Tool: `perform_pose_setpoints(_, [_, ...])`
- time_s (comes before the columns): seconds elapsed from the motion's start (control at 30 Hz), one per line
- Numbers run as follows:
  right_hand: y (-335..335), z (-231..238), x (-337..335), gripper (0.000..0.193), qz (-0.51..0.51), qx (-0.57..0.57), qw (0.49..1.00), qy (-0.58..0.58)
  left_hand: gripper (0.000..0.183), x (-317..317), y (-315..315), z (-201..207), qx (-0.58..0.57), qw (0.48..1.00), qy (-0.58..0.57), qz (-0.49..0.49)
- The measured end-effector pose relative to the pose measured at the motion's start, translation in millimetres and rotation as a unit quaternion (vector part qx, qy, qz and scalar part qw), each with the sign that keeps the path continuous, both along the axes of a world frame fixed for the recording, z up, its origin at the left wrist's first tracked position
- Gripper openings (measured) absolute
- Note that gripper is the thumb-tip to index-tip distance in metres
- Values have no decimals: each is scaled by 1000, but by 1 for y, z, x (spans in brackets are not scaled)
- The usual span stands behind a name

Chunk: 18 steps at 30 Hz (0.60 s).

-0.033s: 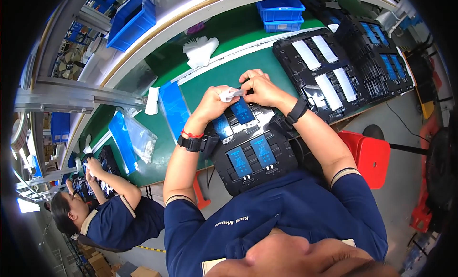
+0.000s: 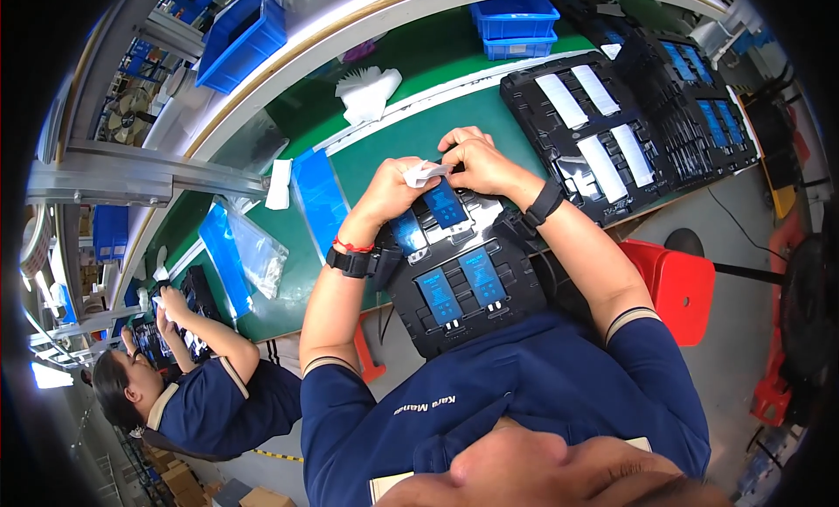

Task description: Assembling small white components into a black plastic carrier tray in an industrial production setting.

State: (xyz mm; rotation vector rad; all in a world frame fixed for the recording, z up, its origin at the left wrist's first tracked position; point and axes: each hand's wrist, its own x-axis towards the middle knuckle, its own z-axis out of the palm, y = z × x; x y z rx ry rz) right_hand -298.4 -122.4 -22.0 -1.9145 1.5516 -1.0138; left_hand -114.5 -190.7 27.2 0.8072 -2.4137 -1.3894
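A black molded tray (image 2: 419,325) lies before me at the table's edge, holding several flat blue battery packs (image 2: 482,278) in its recesses. Over its far end, my left hand (image 2: 391,189) is closed, pinching a small folded piece of white paper (image 2: 423,174). My right hand (image 2: 482,164) is closed too, its fingertips against the paper's right end; what lies between them is hidden. Just below the fingers sits a far blue battery pack (image 2: 447,208), its upper end covered by my hands. Another blue pack (image 2: 407,234) is partly hidden by my left wrist.
At right, another black tray (image 2: 566,144) carries white strips. Blue sheets (image 2: 320,190), a clear plastic bag (image 2: 262,253) and a stack of white papers (image 2: 367,94) lie on the green table. Blue bins (image 2: 516,22) stand behind. A red stool (image 2: 683,297) is at right; a co-worker (image 2: 210,385) sits at left.
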Motion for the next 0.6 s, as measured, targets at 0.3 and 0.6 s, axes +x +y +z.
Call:
perform_pose_setpoints(0.3, [-4, 20, -2, 11, 33, 77, 996, 37, 14, 7, -6, -3, 106, 989, 93, 40])
perform_pose_setpoints(0.6, [-7, 9, -2, 13, 37, 48, 997, 42, 16, 4, -3, -15, 79, 996, 46, 17])
